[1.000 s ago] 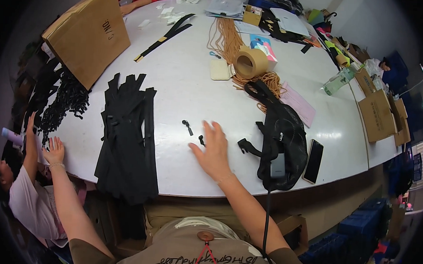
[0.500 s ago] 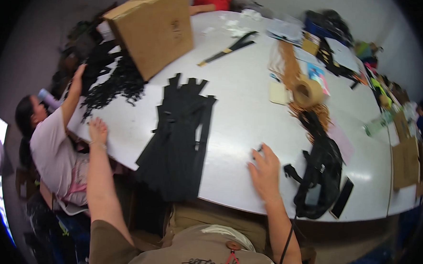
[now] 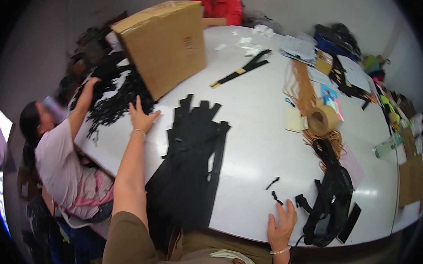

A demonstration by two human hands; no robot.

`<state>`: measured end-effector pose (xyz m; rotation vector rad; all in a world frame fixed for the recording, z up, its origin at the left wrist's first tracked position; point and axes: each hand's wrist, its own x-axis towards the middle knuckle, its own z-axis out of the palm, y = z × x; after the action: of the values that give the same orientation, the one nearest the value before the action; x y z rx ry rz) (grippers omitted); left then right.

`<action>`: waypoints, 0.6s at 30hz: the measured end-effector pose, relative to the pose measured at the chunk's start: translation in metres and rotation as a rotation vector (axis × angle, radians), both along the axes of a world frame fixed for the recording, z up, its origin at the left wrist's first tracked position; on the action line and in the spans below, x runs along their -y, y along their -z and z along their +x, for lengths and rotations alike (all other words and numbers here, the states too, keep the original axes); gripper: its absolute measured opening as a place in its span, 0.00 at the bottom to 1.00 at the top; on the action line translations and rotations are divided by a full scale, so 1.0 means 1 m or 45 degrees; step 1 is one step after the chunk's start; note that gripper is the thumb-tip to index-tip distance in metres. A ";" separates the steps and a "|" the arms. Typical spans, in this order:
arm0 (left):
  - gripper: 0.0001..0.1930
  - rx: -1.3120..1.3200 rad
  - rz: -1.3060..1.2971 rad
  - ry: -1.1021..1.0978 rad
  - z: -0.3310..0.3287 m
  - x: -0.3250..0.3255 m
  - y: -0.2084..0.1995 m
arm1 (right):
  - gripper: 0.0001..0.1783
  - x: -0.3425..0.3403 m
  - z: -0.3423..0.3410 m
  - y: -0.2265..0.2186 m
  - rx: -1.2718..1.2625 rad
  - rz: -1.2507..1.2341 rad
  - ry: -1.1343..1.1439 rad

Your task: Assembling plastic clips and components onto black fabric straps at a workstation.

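Note:
My left hand [image 3: 143,118] reaches over the table with fingers spread and nothing in it. It is beside a heap of small black pieces [image 3: 115,105] and below a large cardboard box [image 3: 168,51]. My right hand [image 3: 282,226] is at the near edge, fingers apart, its fingertips just short of a small black buckle-like piece [image 3: 277,198]. Another thin black piece [image 3: 272,183] lies a little farther off. Between my hands, a stack of black straps [image 3: 190,164] is spread over the table and hangs off its near edge.
A black bag-like bundle [image 3: 329,205] lies right of my right hand. Beyond it are a tape roll [image 3: 323,120], tan cords [image 3: 300,84] and papers. Two joined black strips [image 3: 241,69] lie farther back. One person [image 3: 62,148] sits at left, another in red [image 3: 222,8] across.
My left hand has moved right and away from me, toward the black heap, its fingers spreading. My right hand has drawn back toward me, leaving small black pieces on the table.

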<state>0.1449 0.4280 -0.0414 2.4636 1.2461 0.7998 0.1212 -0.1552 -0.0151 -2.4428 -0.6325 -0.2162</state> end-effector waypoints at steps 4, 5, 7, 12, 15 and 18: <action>0.39 -0.174 0.238 -0.329 0.015 -0.014 0.006 | 0.20 -0.007 0.004 0.000 0.056 -0.033 -0.049; 0.32 -0.176 0.261 -0.334 0.026 -0.002 0.002 | 0.20 -0.005 0.006 0.000 0.056 -0.046 -0.025; 0.24 -0.205 0.232 -0.249 0.036 -0.007 -0.001 | 0.20 -0.002 0.007 -0.002 0.040 -0.067 0.008; 0.18 -0.192 0.227 -0.076 0.018 -0.064 0.013 | 0.20 -0.004 0.012 -0.002 0.025 -0.060 0.004; 0.24 0.169 0.140 -0.173 0.001 -0.102 0.018 | 0.20 -0.003 0.012 -0.001 0.005 -0.064 0.002; 0.26 0.601 -0.158 -0.224 -0.019 -0.145 0.001 | 0.20 0.002 0.012 -0.002 0.004 -0.002 -0.011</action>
<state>0.1262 0.5731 -0.0421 1.9295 1.2885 1.2209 0.1332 -0.1571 -0.0129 -2.4414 -0.6449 -0.2160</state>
